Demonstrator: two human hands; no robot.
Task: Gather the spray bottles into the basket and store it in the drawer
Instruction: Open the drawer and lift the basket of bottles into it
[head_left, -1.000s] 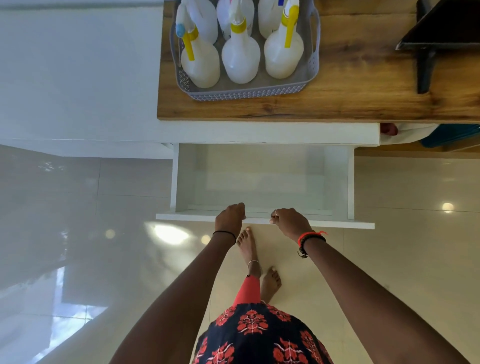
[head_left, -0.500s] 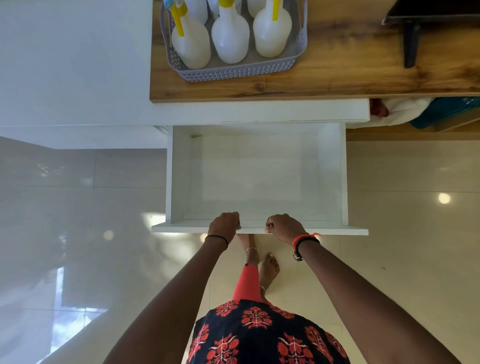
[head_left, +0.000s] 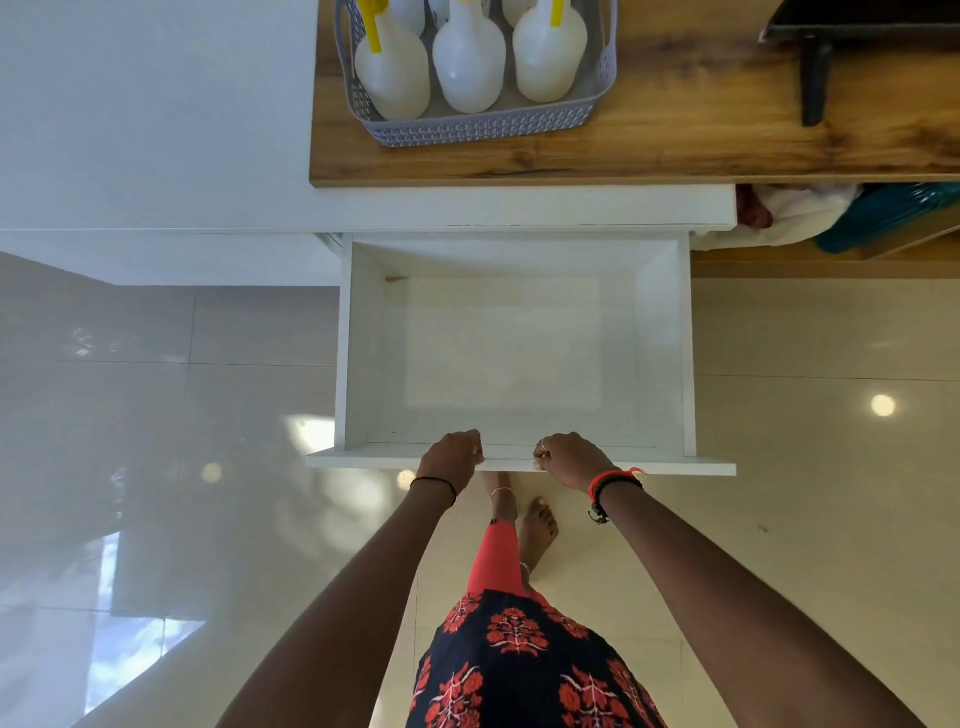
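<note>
I see the left hand and right hand both clamped on the front panel of the drawer, which stands pulled out. The basket sits on the desk above, with the spray bottles upright inside it.

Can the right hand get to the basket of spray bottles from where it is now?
Probably yes. The right hand grips the drawer front, but nothing stands between it and the basket on the wooden counter above.
</note>
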